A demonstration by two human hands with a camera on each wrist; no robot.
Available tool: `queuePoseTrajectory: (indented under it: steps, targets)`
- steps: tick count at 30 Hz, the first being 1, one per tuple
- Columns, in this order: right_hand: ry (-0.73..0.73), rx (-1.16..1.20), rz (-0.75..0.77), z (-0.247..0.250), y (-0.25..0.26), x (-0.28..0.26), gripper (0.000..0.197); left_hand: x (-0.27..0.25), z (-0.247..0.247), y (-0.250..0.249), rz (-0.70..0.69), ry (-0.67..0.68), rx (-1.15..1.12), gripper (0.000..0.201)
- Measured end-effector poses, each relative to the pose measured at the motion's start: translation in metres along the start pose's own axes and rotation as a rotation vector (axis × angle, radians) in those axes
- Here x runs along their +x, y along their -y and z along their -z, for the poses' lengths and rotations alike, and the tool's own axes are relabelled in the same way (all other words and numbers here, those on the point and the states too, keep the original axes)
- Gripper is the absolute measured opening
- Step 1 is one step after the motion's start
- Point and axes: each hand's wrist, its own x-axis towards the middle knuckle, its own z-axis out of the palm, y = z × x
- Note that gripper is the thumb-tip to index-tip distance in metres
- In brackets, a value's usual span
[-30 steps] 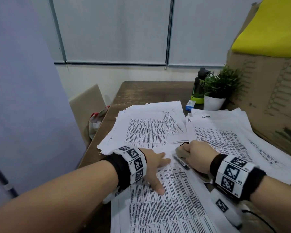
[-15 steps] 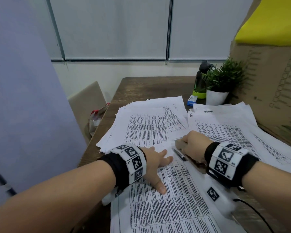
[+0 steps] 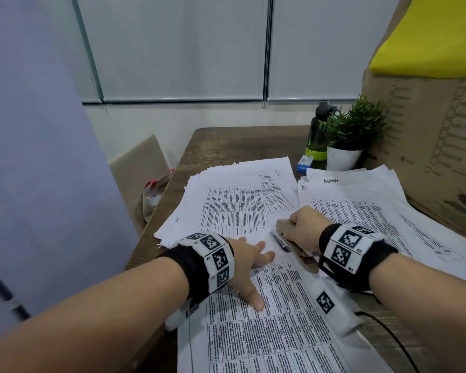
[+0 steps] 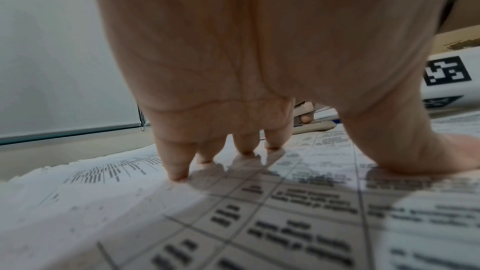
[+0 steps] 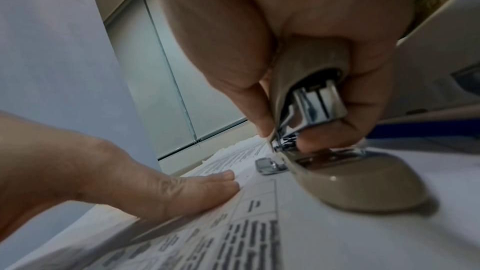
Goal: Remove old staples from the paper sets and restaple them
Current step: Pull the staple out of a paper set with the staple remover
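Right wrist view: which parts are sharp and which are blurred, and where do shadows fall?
Right wrist view: the stapler metal is fairly sharp, the near printed paper blurred. Left wrist view: the left hand casts finger shadows on the sheet. Head view: straight edges bend toward the borders.

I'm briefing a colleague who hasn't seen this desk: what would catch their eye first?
Printed table sheets in overlapping stacks cover most of the wooden table. At the near middle, the left hand presses flat on the front paper set while the right hand grips a beige stapler, a pen lying between them. A potted plant stands at the far right.
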Motion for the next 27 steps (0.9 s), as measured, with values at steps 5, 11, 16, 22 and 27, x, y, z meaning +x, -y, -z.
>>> queuePoseTrajectory:
  steps: [5,11,16,22,27]
  targets:
    - [0.011,-0.041,0.012,0.001,0.001,0.005,0.016,-0.001,0.0,0.0,-0.006,-0.008,0.0,0.108]
    - [-0.032,-0.025,0.005,-0.004,0.002,0.004,0.028,0.0,0.0,0.001,-0.011,-0.007,0.007,0.108]
    - [-0.16,-0.014,0.069,0.008,0.005,0.007,0.028,0.003,-0.002,0.003,-0.025,-0.018,-0.003,0.109]
    - [-0.131,0.161,0.108,0.012,0.01,-0.012,0.042,0.001,0.0,0.005,-0.045,-0.052,-0.063,0.101]
    - [-0.125,0.353,0.217,0.012,0.019,-0.043,0.031,-0.01,0.02,0.035,0.157,-0.494,-0.518,0.075]
